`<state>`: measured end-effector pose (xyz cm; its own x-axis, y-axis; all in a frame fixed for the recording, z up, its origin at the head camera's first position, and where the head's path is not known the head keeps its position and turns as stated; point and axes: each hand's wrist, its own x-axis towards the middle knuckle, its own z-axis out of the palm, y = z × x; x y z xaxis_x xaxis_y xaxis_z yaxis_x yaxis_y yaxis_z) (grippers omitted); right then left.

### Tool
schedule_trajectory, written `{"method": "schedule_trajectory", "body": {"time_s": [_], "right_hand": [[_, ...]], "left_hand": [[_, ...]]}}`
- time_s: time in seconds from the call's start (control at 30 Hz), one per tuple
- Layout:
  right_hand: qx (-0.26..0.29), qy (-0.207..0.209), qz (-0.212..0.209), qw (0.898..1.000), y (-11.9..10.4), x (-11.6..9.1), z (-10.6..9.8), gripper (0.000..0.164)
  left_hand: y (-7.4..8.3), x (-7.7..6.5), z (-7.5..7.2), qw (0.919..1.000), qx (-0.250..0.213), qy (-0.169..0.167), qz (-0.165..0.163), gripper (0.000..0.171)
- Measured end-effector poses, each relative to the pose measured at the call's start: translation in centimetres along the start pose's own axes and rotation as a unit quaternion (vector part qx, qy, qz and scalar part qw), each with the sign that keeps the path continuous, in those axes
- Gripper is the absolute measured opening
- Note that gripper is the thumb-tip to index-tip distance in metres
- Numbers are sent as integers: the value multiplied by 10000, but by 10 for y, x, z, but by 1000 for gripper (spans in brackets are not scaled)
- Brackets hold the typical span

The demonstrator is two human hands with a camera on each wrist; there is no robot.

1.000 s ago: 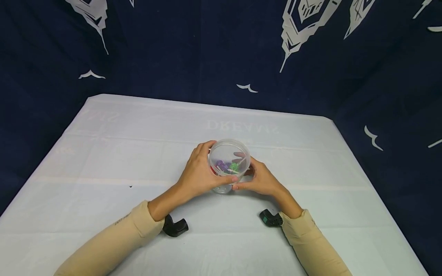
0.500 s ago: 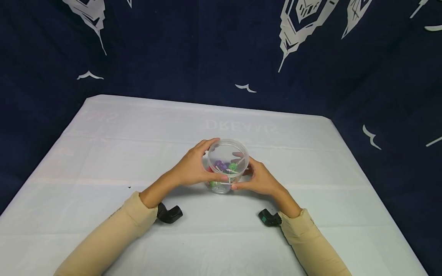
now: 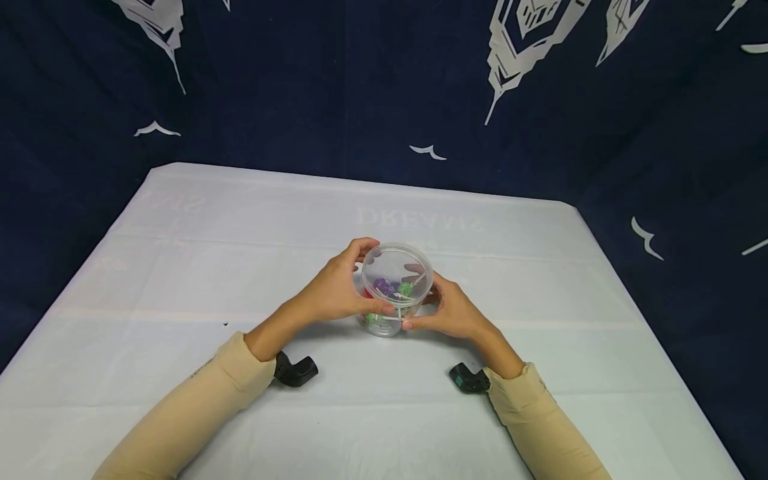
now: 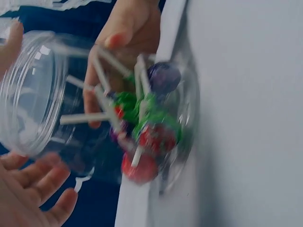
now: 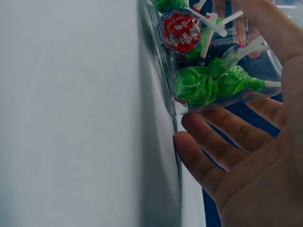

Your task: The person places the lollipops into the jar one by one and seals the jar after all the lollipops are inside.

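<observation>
A clear plastic jar (image 3: pixel 384 328) stands upright on the white table, with a clear ribbed-rim lid (image 3: pixel 393 257) on top. Inside lie several lollipops (image 4: pixel 158 137) in green, purple and red wrappers with white sticks. My left hand (image 3: pixel 336 287) holds the lid's rim from the left, thumb at the front and fingers toward the back; in the left wrist view some of its fingers (image 4: pixel 35 182) are spread off the jar. From the right, my right hand (image 3: pixel 459 310) grips the jar's body, thumb in front. Its lower fingers (image 5: pixel 203 161) are clear of the wall in the right wrist view.
A white cloth (image 3: pixel 240 267) with faint lettering covers the table. Behind it hangs a dark blue curtain (image 3: pixel 270 100) with white patterns. Black wrist devices (image 3: pixel 295 371) sit at both cuffs. A tiny dark speck (image 3: pixel 225 325) lies to the left.
My left hand has turned around the lid and its wrist has drawn back up and left. The jar has shifted slightly left. My right hand keeps its hold on the jar almost unmoved.
</observation>
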<state>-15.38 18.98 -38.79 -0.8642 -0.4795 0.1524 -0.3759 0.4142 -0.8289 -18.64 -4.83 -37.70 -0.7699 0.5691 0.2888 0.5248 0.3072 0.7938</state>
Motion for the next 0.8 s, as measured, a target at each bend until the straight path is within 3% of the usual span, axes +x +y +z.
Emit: {"method": "schedule_trajectory", "body": {"time_s": [0.2,0.4,0.6,0.67,0.8], "right_hand": [[29,-1,2,10000,1,0,-1,87],[1,10,8,10000,2,0,-1,86],[40,25,-17,10000,0,1,0,86],[53,24,-6,10000,0,1,0,86],[32,32,8,10000,1,1,0,85]], "left_hand": [[-4,1,-3,9998,-115,-180,59,94],[-4,1,-2,9992,-274,-266,104,101],[-4,1,-4,9988,-408,-258,124,84],[-3,0,-6,9984,-432,-326,146,86],[-1,0,-3,9991,-306,-286,-64,93]]}}
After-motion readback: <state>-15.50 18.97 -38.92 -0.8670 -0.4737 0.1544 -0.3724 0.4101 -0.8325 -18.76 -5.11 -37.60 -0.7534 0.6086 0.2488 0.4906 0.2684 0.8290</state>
